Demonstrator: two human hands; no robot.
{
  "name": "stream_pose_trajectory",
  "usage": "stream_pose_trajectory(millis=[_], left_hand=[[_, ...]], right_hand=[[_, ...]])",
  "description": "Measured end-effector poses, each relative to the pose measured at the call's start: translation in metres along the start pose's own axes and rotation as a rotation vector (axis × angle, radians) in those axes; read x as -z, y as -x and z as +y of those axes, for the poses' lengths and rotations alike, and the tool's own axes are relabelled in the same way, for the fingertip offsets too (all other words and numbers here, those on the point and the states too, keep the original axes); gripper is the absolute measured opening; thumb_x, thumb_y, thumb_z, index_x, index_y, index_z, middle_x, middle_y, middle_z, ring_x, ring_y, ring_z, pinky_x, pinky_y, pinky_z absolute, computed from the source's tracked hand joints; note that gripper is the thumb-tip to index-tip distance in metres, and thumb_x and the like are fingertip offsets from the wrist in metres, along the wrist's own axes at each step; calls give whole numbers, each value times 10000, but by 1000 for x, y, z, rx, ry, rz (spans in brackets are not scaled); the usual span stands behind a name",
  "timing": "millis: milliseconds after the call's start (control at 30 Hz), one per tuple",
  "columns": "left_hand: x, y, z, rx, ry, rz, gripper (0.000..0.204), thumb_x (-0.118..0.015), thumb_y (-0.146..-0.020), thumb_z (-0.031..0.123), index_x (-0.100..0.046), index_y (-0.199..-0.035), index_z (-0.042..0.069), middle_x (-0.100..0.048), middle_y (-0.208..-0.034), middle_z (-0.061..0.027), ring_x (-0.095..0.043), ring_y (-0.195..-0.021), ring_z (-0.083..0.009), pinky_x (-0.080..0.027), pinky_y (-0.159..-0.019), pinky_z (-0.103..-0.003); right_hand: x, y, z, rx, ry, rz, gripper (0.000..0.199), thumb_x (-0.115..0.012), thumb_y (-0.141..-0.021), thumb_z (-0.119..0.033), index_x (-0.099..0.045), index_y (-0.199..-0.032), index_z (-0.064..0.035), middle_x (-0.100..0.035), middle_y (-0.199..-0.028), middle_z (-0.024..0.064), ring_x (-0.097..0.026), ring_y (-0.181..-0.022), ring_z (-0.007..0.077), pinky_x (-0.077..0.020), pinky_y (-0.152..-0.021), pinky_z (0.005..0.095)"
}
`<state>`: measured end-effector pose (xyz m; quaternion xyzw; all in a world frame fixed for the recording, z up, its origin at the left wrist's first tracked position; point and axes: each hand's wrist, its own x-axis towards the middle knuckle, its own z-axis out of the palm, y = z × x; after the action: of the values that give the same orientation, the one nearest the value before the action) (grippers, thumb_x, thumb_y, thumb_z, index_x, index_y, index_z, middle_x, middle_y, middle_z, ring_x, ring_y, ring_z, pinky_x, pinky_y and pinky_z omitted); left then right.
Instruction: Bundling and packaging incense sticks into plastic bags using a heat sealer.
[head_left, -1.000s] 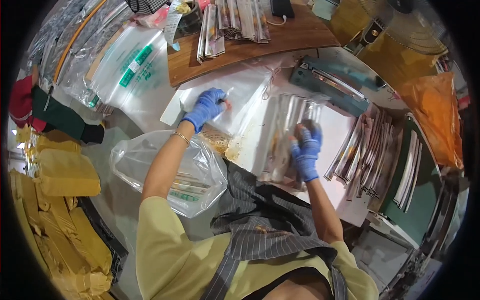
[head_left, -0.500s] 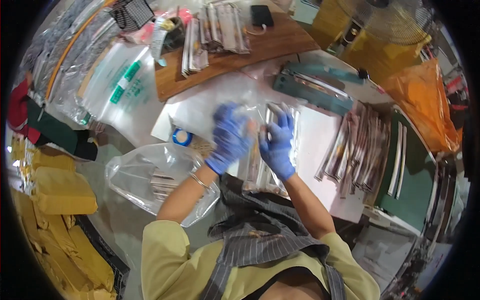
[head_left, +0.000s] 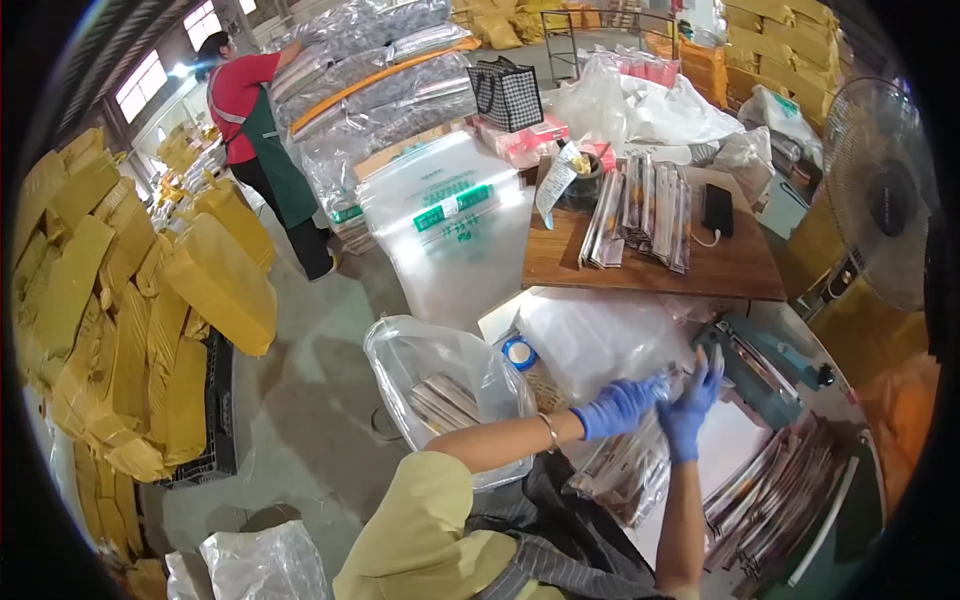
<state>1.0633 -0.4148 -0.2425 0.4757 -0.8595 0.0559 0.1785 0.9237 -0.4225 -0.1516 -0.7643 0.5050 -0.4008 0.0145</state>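
Both my hands wear blue gloves. My left hand (head_left: pixel 618 405) and my right hand (head_left: pixel 690 405) meet in front of me, both gripping the top of a clear plastic bag of flat packets (head_left: pixel 632 468) that hangs down toward my lap. A stack of empty clear bags (head_left: pixel 590 335) lies on the white table just beyond them, with a blue tape roll (head_left: pixel 519 353) at its left edge. Left of my left forearm stands an open plastic sack (head_left: pixel 430 385) with several filled packets inside.
A green heat sealer (head_left: pixel 765 360) sits right of my hands, with rows of packets (head_left: pixel 780 490) below it. A wooden table (head_left: pixel 650 265) behind holds packets and a phone. A fan (head_left: pixel 880 195) stands right, yellow sacks (head_left: pixel 150 300) left, a person (head_left: pixel 262 130) far back.
My view has lifted from the table toward the room. My hands, apart a second ago, came together and now hold the bag of packets upright between them.
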Motion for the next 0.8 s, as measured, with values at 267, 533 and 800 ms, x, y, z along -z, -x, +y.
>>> stream_pose_trajectory(millis=[267,533,800], left_hand=[[108,-48,44,-79,568,20,276,-610,-686,117,-614,-960,86,-409,-1277,-197,-601,-649,-257,-497,-635,-324],[-44,-133,186,66,1126,-283,658,-658,-753,248,-344,-1273,-8,-324,-1331,-206,-414,-1161,-289,-320,-979,-339],[-174,-183,284,420,1214,-164,892,-633,-699,512,-271,-1298,-41,-253,-1313,-308,-258,-1235,-395,-234,-1027,-383]], right_hand=[[24,126,235,-884,-802,333,336,-705,-714,-188,-515,-947,-39,-488,-807,34,-497,-748,144,-442,-642,283],[251,100,205,-731,175,463,487,-689,-731,-199,-500,-1121,25,-530,-1097,146,-491,-1059,256,-389,-903,323],[186,102,229,-862,673,332,545,-575,-757,-336,-464,-1140,35,-442,-1185,207,-514,-989,353,-407,-874,414]])
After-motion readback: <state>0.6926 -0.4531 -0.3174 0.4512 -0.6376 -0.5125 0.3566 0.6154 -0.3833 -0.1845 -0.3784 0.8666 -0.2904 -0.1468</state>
